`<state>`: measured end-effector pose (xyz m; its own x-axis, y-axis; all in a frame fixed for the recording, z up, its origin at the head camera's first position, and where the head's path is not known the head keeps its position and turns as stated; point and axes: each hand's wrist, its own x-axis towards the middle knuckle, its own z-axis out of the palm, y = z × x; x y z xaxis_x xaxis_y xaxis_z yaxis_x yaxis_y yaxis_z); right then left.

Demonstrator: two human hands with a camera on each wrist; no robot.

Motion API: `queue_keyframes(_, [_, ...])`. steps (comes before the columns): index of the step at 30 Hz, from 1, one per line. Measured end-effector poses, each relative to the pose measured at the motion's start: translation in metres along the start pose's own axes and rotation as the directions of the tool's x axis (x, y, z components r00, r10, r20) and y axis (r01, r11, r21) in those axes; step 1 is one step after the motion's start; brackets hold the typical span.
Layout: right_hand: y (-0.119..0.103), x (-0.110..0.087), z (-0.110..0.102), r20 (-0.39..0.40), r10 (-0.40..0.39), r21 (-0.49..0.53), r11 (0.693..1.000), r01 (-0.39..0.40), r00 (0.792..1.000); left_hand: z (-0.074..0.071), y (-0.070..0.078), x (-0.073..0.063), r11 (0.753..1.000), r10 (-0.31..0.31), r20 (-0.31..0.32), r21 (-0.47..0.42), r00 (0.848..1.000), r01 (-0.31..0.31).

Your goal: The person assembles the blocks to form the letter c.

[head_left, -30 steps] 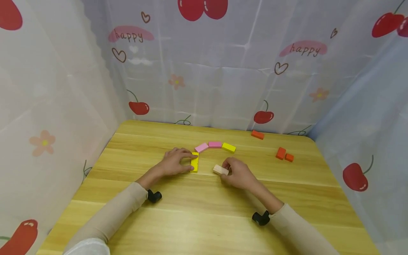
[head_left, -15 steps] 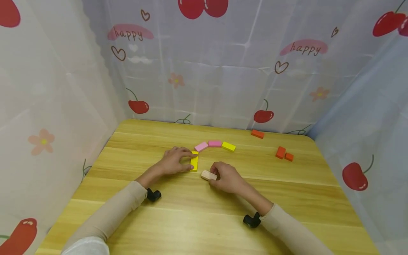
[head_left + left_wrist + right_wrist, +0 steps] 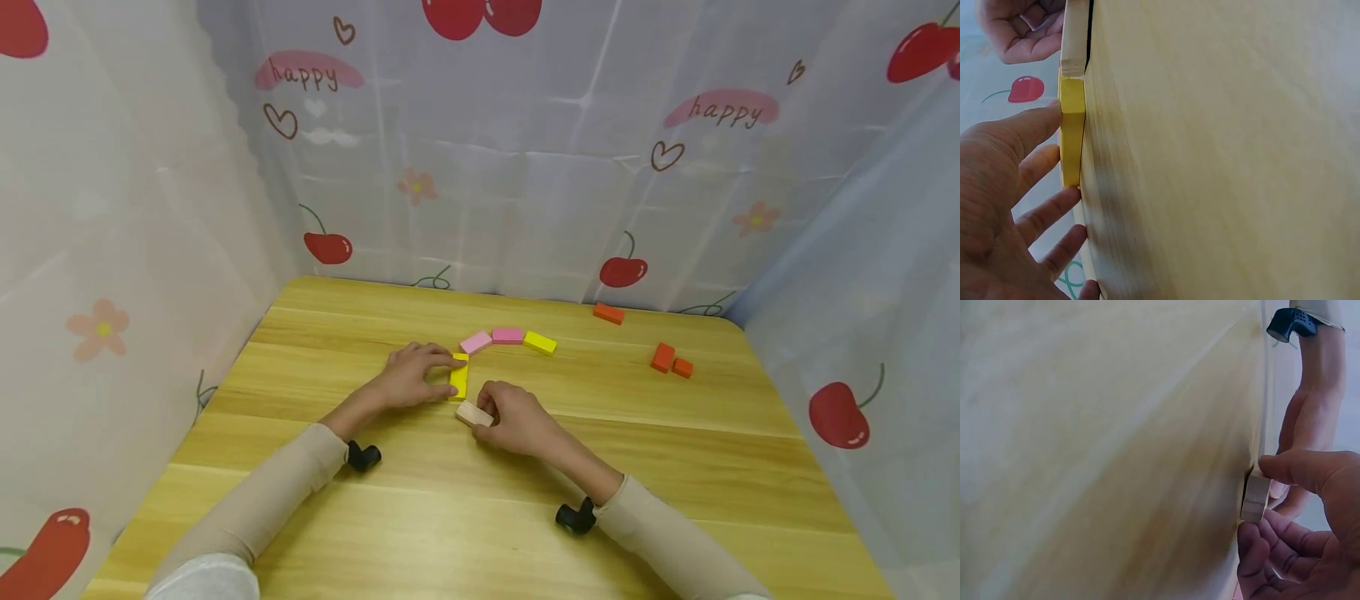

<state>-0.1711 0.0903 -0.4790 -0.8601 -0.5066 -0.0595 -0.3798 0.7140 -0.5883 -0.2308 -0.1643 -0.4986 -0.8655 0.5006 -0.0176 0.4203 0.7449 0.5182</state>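
Observation:
A yellow block [image 3: 459, 377] lies lengthwise away from me on the table, and my left hand [image 3: 412, 377] holds it with thumb near its front end and a finger at its back end. The left wrist view shows the thumb and fingertips against that yellow block [image 3: 1072, 131]. My right hand [image 3: 521, 419] pinches a plain wooden block [image 3: 474, 414] between thumb and fingers, just in front of the yellow one's near end. In the right wrist view the wooden block [image 3: 1255, 497] shows end-on. A light pink block [image 3: 476, 342] adjoins the yellow block's back end.
A pink block [image 3: 507, 336] and another yellow block [image 3: 540, 342] continue the curved row to the right. Farther right on the wooden table [image 3: 420, 517] lie several orange blocks, one [image 3: 608, 313] near the back edge. Printed curtains [image 3: 517, 208] enclose the table.
My right hand has brought the wooden block leftward and slightly toward me, to the near end of the yellow block. The left hand and the curved row stay in place.

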Motion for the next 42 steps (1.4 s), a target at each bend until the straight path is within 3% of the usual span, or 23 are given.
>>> queue_keyframes(6, [0.001, 0.003, 0.003, 0.001, 0.041, 0.045, 0.998, -0.041, 0.999, 0.001, -0.002, 0.001, 1.000, -0.002, -0.002, 0.000, 1.000, 0.002])
queue_keyframes(23, [0.003, 0.003, 0.007, -0.014, 0.012, 0.048, 0.999, -0.011, 1.000, 0.002, -0.002, 0.000, 1.000, -0.003, 0.010, -0.007, 1.000, 0.004])
queue_keyframes(29, [0.006, 0.002, 0.004, -0.031, 0.044, 0.061, 0.997, -0.042, 0.999, 0.002, -0.002, 0.001, 1.000, -0.007, 0.011, -0.002, 1.000, 0.007])
queue_keyframes(42, [0.051, -0.014, -0.029, -0.180, 0.126, 0.076, 0.991, -0.114, 0.976, 0.004, -0.004, 0.002, 1.000, 0.002, 0.009, -0.003, 1.000, -0.002])
